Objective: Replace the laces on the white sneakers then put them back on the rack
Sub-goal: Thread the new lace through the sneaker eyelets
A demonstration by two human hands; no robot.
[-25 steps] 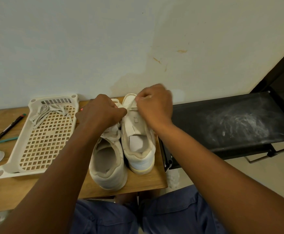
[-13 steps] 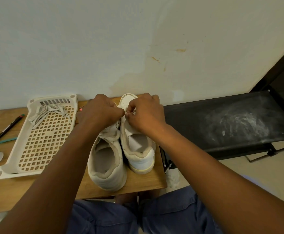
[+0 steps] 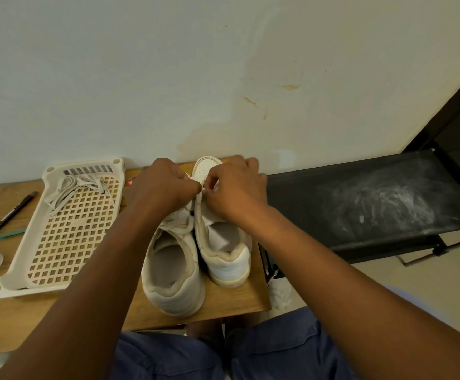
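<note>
Nearest the front edge of the wooden table (image 3: pixel 223 305) stood the pair of white sneakers, heels toward the wearer: the left sneaker (image 3: pixel 172 272) close to the edge, the right sneaker (image 3: pixel 224 250) touching it and set slightly further back, its toe by the wall. Over the right sneaker's forefoot both hands had come together since half a second before. The left hand (image 3: pixel 165 187) and the right hand (image 3: pixel 237 187) met fingertip to fingertip, each curled and pinching what appeared to be a white lace (image 3: pixel 202 191) at the lower eyelets; the lace itself was largely hidden. A second ago the right hand was raised higher, so the judgement is that a length had been drawn through and a new eyelet was being addressed. Lacing looked early; the tongue remained bare. Further left on the table lay a perforated plastic tray (image 3: pixel 12 272) holding loose laces (image 3: pixel 70 187) at its far end. Beyond the tray's left side lay a dark pen (image 3: pixel 7 215). Off the table's right edge, the black rack shelf (image 3: pixel 319 204) stood dusty, carrying no shoes.
</note>
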